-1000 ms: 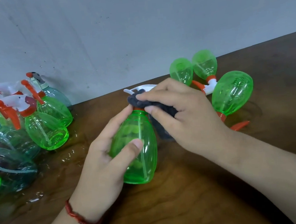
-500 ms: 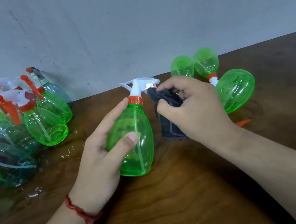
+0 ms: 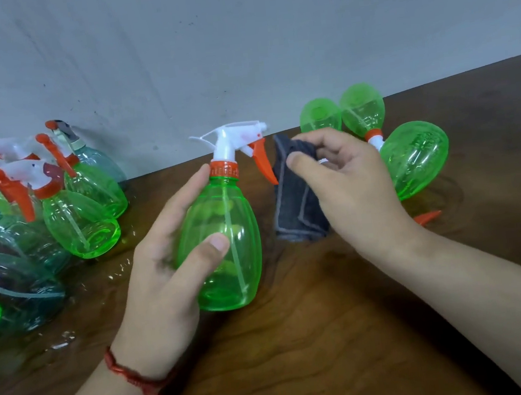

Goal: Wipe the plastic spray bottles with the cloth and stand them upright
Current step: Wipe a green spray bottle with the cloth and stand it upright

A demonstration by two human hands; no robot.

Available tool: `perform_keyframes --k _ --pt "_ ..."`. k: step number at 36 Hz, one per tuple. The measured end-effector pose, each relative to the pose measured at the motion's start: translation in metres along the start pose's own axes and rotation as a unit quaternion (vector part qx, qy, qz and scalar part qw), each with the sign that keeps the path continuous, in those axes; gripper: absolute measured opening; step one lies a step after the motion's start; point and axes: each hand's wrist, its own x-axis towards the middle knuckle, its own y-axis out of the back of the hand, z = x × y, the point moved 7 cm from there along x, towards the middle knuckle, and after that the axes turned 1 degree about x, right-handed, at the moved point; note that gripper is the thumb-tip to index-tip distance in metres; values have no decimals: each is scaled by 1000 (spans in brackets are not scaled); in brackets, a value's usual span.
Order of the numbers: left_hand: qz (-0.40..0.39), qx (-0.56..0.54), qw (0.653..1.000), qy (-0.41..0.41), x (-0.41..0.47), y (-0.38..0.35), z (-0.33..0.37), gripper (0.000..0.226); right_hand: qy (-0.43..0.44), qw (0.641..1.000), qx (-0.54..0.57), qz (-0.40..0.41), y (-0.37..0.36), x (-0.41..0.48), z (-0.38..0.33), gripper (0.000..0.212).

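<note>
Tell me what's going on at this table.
A person is cleaning spray bottles. The left hand grips a green spray bottle roughly upright, while the right hand pinches a dark cloth beside its orange trigger. Three green bottles lie on their sides at the right; more bottles crowd the left.

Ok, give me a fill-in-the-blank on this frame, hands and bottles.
The left hand grips a spray bottle whose body is ____.
The right hand pinches a dark cloth, to the ____ of that bottle.
Behind the right hand, ____ green bottles lie on their sides on the table.
Missing: green; right; three.
</note>
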Motion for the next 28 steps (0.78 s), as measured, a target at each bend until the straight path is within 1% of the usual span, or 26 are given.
perform_keyframes --k 3,6,7,8,11,13,16,19,22,23,26,27,28 --pt "-4 -2 1000 -3 0 -2 0 70 11 998 28 -53 -7 -2 -4 16" --pt "11 -7 1000 -1 3 3 -2 70 -6 993 6 -116 -16 -6 0 16" --pt "13 -13 1000 2 4 4 -3 70 -8 992 -5 -125 -18 -7 2 16" --pt "11 -20 1000 4 4 5 -4 70 -1 992 -8 -122 -18 -8 1 16" --pt "-3 -34 999 6 2 0 -5 69 33 997 15 -64 -13 -5 -6 15" --pt "-9 -47 999 10 0 -2 -6 69 29 998 20 -58 -11 -4 -6 16" --pt "11 -75 997 28 3 3 -10 68 -28 993 -6 -113 -16 -4 0 13" --pt "58 -119 990 53 6 12 -16 61 -94 985 -10 -144 -20 -9 7 9" --pt "88 -167 980 69 7 17 -22 57 -153 971 47 -178 -29 -17 15 13" --pt "92 -177 977 73 7 16 -25 60 -170 962 70 -201 -34 -22 18 13" --pt "89 -165 979 79 8 14 -30 98 -213 929 140 -267 -50 -35 22 15" --pt "85 -160 980 81 9 14 -30 103 -222 921 158 -277 -53 -38 23 18" --pt "84 -148 982 79 9 15 -30 100 -227 917 166 -282 -54 -40 22 19"
